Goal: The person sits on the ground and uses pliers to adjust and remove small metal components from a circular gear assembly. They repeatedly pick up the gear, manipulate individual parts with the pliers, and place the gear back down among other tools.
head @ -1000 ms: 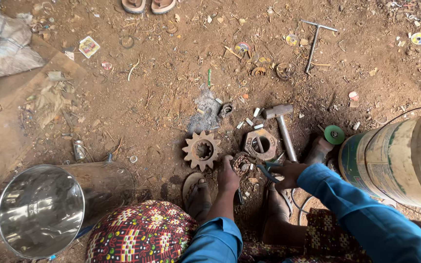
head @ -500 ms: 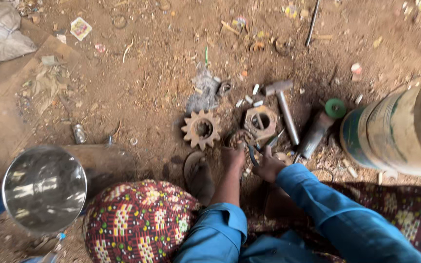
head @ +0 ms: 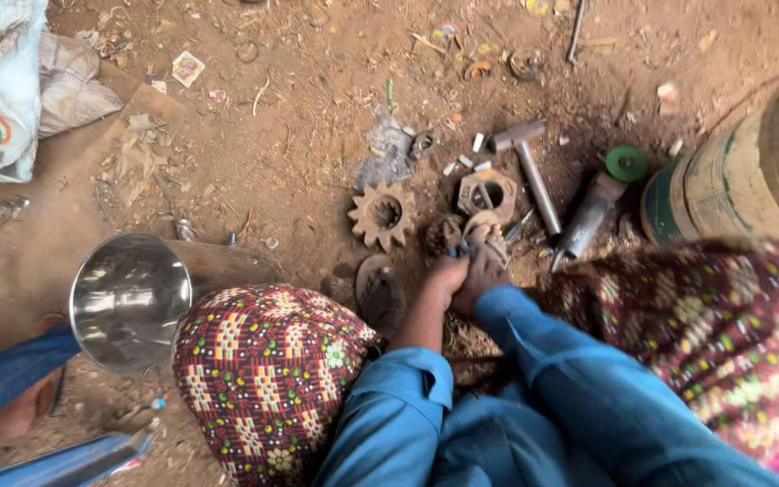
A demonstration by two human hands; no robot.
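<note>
My left hand (head: 444, 272) and my right hand (head: 487, 271) are pressed together low on the dirt ground, both in blue sleeves. The left hand's fingers close on a dark rusty toothed part (head: 444, 233). My right hand grips a rusty ring-shaped part (head: 485, 224) right beside it. Something small and bluish shows between the fingertips; what it is I cannot tell. A rusty gear (head: 382, 215) lies just left of the hands, and a rusty hexagonal piece (head: 487, 192) lies just beyond them.
A hammer (head: 529, 167) and a metal cylinder (head: 588, 216) with a green cap (head: 627, 163) lie to the right. A big drum (head: 750, 180) stands far right, a steel pot (head: 132, 293) on the left. A sandal (head: 379, 290) and patterned cloth (head: 263, 370) are near me.
My two hands have drawn closer together over the small rusty parts. The view has tilted down, so the patterned cloth and blue sleeves fill more of it.
</note>
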